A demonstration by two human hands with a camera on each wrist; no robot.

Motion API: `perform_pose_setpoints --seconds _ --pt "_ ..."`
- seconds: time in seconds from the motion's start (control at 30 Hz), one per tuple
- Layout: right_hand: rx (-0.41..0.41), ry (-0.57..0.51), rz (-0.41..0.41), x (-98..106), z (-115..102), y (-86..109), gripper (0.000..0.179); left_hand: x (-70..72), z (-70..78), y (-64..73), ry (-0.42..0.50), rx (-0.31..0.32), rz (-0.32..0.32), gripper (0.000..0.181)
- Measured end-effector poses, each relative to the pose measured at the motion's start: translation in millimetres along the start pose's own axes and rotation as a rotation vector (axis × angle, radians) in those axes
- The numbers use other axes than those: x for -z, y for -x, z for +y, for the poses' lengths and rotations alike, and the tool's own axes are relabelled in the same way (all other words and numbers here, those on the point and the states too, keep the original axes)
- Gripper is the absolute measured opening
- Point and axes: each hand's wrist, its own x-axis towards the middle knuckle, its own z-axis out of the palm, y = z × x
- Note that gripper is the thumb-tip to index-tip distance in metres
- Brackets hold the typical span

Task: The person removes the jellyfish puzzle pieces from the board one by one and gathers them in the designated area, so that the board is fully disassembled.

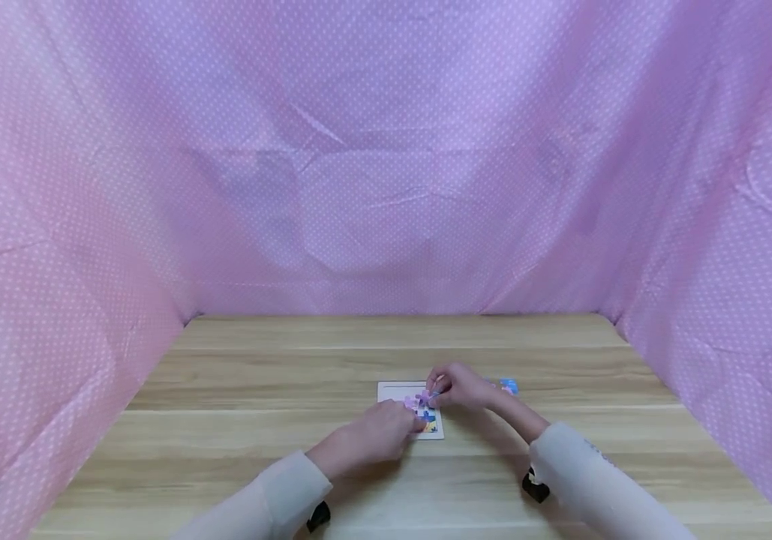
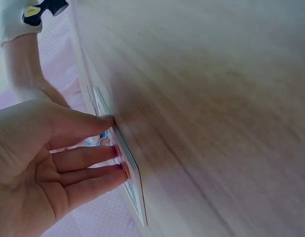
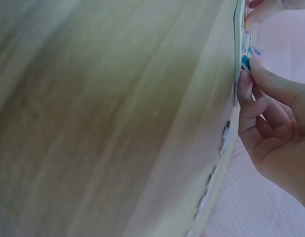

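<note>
A small blue piece [image 3: 246,63] sits between the thumb and fingers of the right hand [image 1: 463,386], which pinches it at the right side of the puzzle board [image 1: 394,388]. Other jigsaw pieces [image 1: 428,418] lie on the board itself (some hidden under the hands). The left hand [image 1: 382,432] reaches over the board's near left part, fingers fairly straight and spread, their tips touching it. I judge that the step in hand is fitting the blue piece; the next move seems to call for matching its edge to its neighbours, then pressing it flat while the left hand steadies the board. Right of the board are loose pieces [image 1: 509,385], partly behind the right hand. Around the board spreads the wooden table [image 1: 257,375]; beyond it hangs a dotted curtain [image 1: 372,210].
</note>
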Motion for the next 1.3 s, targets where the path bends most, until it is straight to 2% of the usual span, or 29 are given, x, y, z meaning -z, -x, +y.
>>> perform_pose_setpoints --seconds 0.1,0.27,0.4,0.53,0.7,0.77,0.93,1.1,1.3 --pt "-0.027 -0.027 0.045 3 5 3.5 0.013 0.3 -4.8 -2.3 0.052 -0.02 -0.007 0.017" --pt "-0.061 0.009 0.117 13 6 13.5 0.013 3.7 -16.9 -4.6 0.227 0.004 -0.033 0.027" --pt "-0.073 0.074 0.173 26 4 23.2 0.016 6.9 -24.5 -7.5 0.285 0.017 -0.027 0.031" --pt "-0.075 0.113 0.186 38 5 36.4 0.014 7.4 -26.9 -9.3 0.357 0.02 -0.005 0.033" --pt "-0.092 0.112 0.168 49 15 53.3 0.015 7.2 -29.0 -2.2 0.437 0.124 0.002 0.031" --pt "-0.1 0.117 0.166 54 20 59.6 0.015 7.4 -31.4 0.9 0.448 0.135 0.002 0.03" --pt "-0.119 0.131 0.147 70 24 77.2 0.015 8.4 -36.4 3.4 0.438 0.055 -0.001 0.027" --pt "-0.12 0.114 0.135 77 26 93.4 0.014 7.7 -37.6 7.2 0.404 0.016 -0.018 0.027" --pt "-0.163 0.048 0.13 77 32 106.4 0.016 7.4 -38.3 16.3 0.363 0.036 -0.088 0.026"
